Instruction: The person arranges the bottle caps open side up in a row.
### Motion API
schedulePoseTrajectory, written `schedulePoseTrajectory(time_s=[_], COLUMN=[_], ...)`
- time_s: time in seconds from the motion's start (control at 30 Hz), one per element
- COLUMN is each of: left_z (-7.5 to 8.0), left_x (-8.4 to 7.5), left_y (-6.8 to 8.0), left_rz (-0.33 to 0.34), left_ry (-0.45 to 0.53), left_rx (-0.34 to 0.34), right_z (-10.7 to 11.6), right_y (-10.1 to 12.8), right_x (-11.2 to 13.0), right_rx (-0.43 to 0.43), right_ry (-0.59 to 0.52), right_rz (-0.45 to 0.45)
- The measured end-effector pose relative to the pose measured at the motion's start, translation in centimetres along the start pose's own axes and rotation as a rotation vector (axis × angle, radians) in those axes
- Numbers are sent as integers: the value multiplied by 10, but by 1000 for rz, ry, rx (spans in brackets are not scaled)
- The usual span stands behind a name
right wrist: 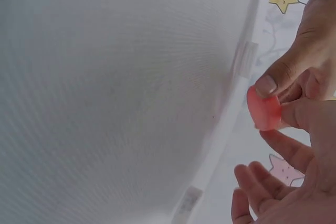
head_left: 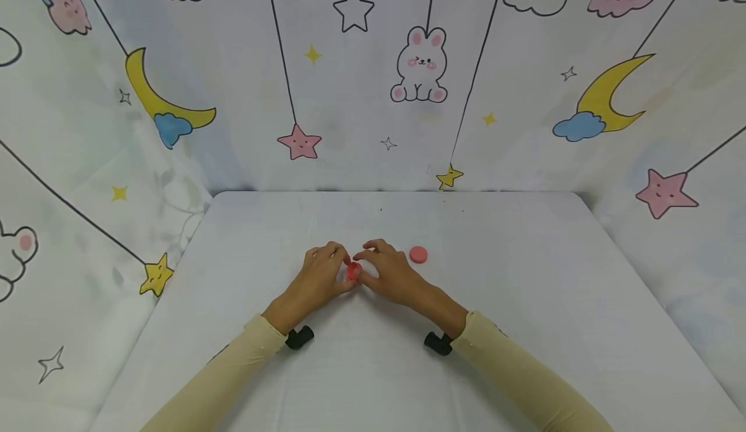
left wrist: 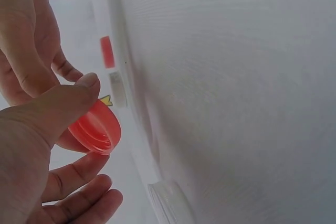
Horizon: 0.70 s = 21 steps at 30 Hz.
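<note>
A red plastic cap (head_left: 353, 271) is held between both hands over the table. Its open, hollow side with an inner ridge shows in the left wrist view, where the cap (left wrist: 98, 129) stands tilted. My left hand (head_left: 320, 273) pinches it between thumb and fingers, the thumb lying on the rim. From the other side my right hand (head_left: 393, 273) also grips the cap (right wrist: 265, 111) with thumb and forefinger; its remaining fingers are loosely bent and off the cap. A second red disc-like cap (head_left: 418, 254) lies on the table just beyond the right hand.
The white-covered table (head_left: 373, 367) ends at a patterned cloth backdrop (head_left: 361, 82) behind and at both sides. Translucent clips (left wrist: 170, 203) appear along the table edge in the wrist views. Black wrist cameras (head_left: 300, 338) sit under the forearms.
</note>
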<state>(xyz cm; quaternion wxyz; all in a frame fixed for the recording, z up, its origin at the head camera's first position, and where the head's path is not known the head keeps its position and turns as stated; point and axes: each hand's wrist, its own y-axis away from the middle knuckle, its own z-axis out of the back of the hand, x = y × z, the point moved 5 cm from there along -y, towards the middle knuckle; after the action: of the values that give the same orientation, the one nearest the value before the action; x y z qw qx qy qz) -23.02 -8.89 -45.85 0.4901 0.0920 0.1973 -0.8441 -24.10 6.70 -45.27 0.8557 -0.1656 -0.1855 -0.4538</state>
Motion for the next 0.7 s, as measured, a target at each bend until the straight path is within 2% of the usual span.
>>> schedulePoseTrajectory(time_s=[0.2, 0.7], left_z=[-4, -12], left_x=[0, 2], left_y=[-1, -3], left_rz=[18, 17], left_ry=[2, -6], left_rx=[35, 89], right_z=[1, -8], right_y=[3, 3], right_x=[1, -6], right_rx=[-2, 59], right_ry=[21, 110], right_rz=[37, 0])
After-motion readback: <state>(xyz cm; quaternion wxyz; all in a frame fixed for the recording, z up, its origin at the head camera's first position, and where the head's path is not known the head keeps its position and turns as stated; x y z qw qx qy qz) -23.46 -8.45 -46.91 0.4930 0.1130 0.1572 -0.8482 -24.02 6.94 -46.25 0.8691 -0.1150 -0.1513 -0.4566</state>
